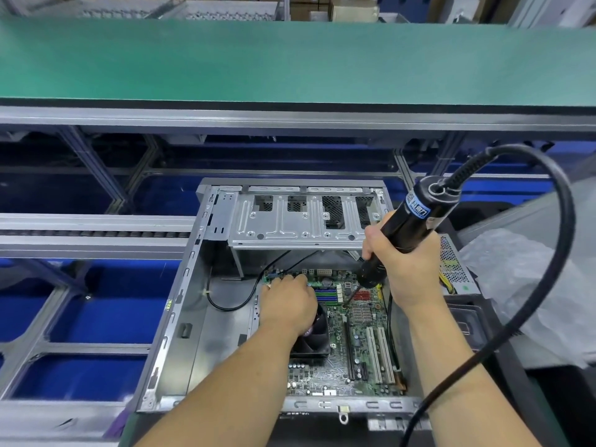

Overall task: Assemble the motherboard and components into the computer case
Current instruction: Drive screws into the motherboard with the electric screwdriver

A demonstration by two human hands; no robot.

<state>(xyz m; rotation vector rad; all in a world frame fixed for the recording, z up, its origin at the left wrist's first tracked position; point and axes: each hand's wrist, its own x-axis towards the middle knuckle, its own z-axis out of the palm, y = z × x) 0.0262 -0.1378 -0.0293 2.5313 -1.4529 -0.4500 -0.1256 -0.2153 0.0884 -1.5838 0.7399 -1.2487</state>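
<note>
Factory assy line: green conveyor belt [290, 59], alu frame racks [96, 175].

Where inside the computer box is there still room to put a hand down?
There is bare metal floor in the case, between its left wall and the motherboard; only a thin black cable loops there. It is crowded on the board: the left hand presses by the fan, and the right hand holds the electric screwdriver.

Bright even light, edges bowed and softly blurred, centre sharp
</note>
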